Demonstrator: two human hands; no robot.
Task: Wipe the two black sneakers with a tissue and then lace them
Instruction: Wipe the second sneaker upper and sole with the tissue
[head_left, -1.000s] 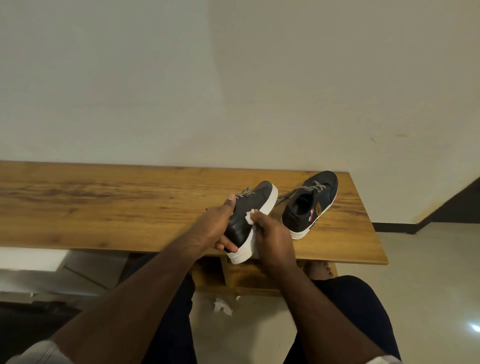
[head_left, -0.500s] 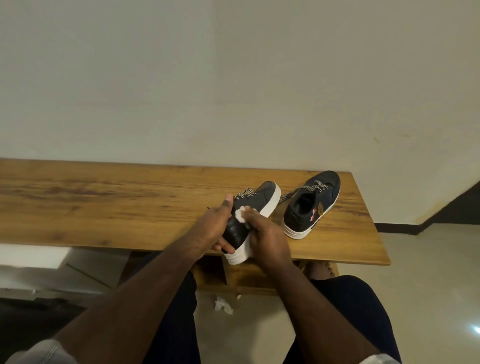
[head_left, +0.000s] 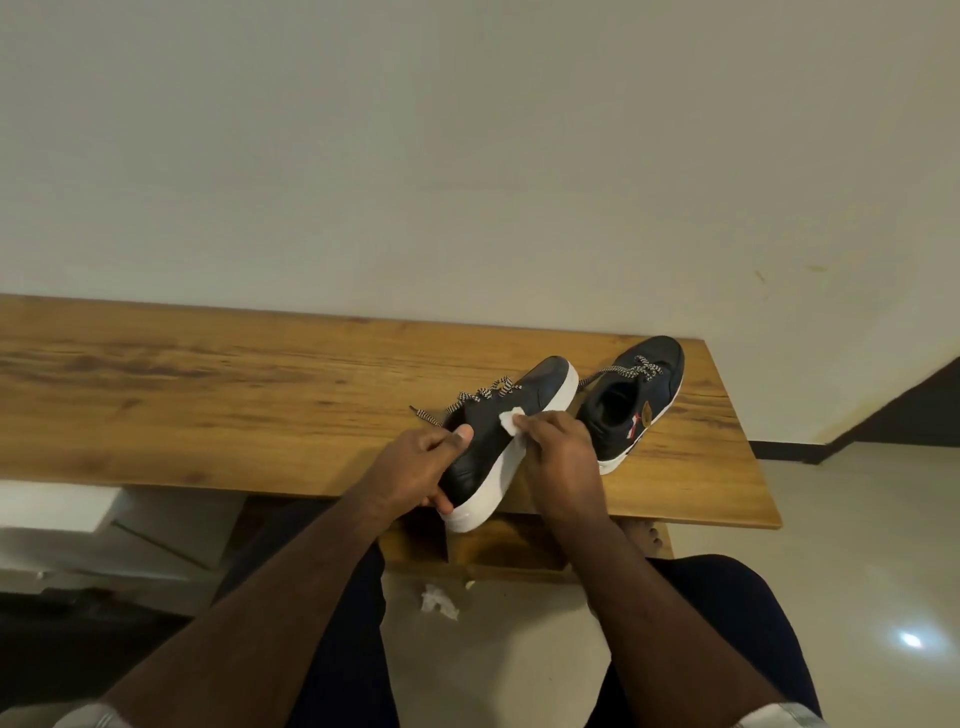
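The near black leather sneaker with a white sole (head_left: 498, 441) was tilted at the wooden table's (head_left: 208, 405) front edge, its heel gripped by the left hand (head_left: 415, 462). The right hand (head_left: 558, 457) pinched a small white tissue (head_left: 509, 420) against its side (laces loose). The second black sneaker (head_left: 631, 400) stood just beside it on the table.

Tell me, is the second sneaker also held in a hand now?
No, the second sneaker stands alone on the wooden table, right of the right hand, untouched.
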